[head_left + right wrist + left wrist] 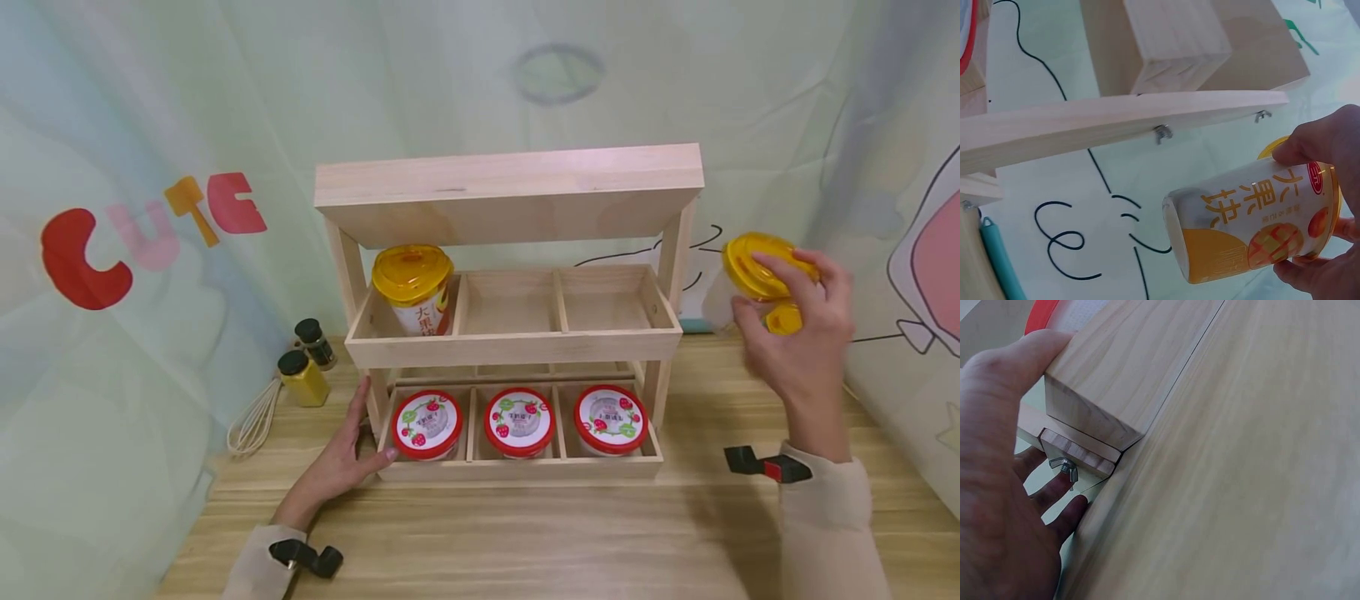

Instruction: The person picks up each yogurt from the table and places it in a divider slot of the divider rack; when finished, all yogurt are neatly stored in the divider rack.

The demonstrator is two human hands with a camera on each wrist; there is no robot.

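Observation:
My right hand (806,333) holds a white-and-orange fruit cup (1250,219) with a yellow lid (757,262), raised and tilted to the right of the wooden two-tier rack (510,350). A smaller yellow piece shows below the lid. My left hand (341,458) grips the rack's lower left front corner, thumb on the front of the lower tray (1129,369) and fingers beside the side post with its wing nut (1065,467). Another yellow-lidded cup (412,279) stands in the upper tray's left compartment. Red-rimmed tubs (519,422) fill the lower tray's three compartments, one in each.
Left of the rack stand a yellow jar (303,382) with a black lid and a small dark bottle (315,343). A coiled pale cord (253,421) lies beside them. Printed cloth (480,75) hangs behind the wooden table (525,533).

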